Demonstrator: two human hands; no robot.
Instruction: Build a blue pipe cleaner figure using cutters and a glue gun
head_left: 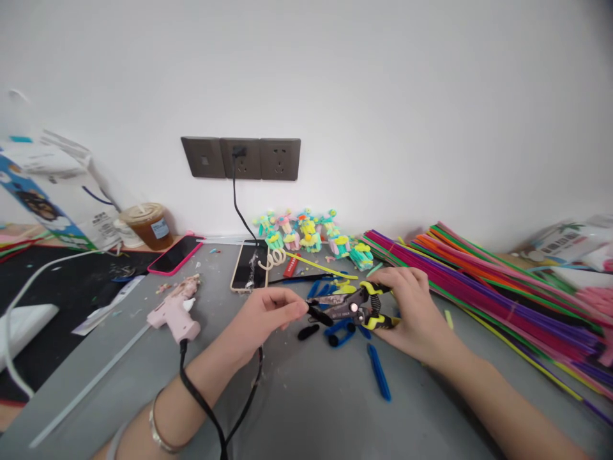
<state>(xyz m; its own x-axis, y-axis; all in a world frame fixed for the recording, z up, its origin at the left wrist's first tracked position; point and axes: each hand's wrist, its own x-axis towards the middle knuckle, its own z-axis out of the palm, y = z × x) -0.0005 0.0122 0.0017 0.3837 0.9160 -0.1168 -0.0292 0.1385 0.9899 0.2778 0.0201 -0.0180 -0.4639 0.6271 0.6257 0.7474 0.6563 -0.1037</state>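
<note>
My left hand [275, 314] pinches a short black fuzzy pipe cleaner piece [320, 315] at its end. In my right hand [409, 313] are wire-stripper pliers [352, 308] with yellow and black handles, held with the jaws pointing left. Those jaws lie around or right beside the black piece; which of the two I cannot tell. Just below is another black pipe cleaner piece [308, 332], loose on the grey table [311, 409]. Blue pipe cleaner pieces lie under and around the pliers, and a separate blue bundle [379, 372] rests nearer to me.
A pink glue gun [176, 314] with a black cord lies to the left. Two phones, one in a pink case [175, 254], lie behind it near a drink cup [148, 225]. Small colourful figures [311, 233] stand by the wall. Long pipe cleaners [502, 294] fill the right side.
</note>
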